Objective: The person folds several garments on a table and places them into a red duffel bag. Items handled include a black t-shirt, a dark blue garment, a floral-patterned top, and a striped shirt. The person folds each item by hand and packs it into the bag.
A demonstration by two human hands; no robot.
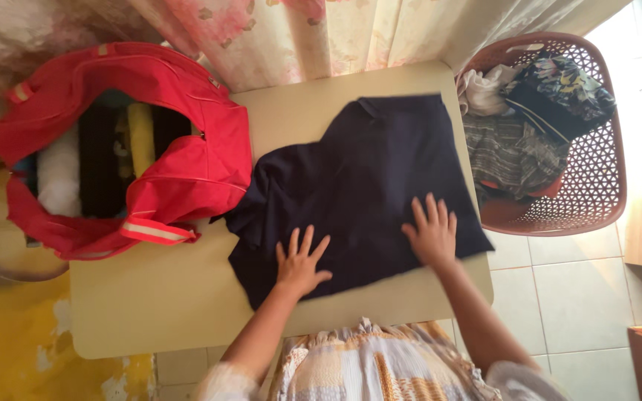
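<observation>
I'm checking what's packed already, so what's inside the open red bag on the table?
The red bag holds clothes stood on edge: a white piece, dark ones and a yellow one. Anything beneath them or under the bag's flaps is hidden.

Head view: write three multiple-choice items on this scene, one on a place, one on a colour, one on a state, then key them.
1. Where does the laundry basket stand?
A. on the table
B. on the floor at the table's right end
C. inside the bag

2. What colour is the open bag on the table?
A. red
B. green
C. white

3. How do the two hands meet the dark shirt?
A. both lift it in the air
B. both lie flat on it, fingers spread
C. neither touches it

Key:
1 B, the basket sits on the tiles beside the table edge.
2 A, its cloth is red with pale trim strips.
3 B, the left hand and right hand press palms down on the shirt spread on the table.
</observation>
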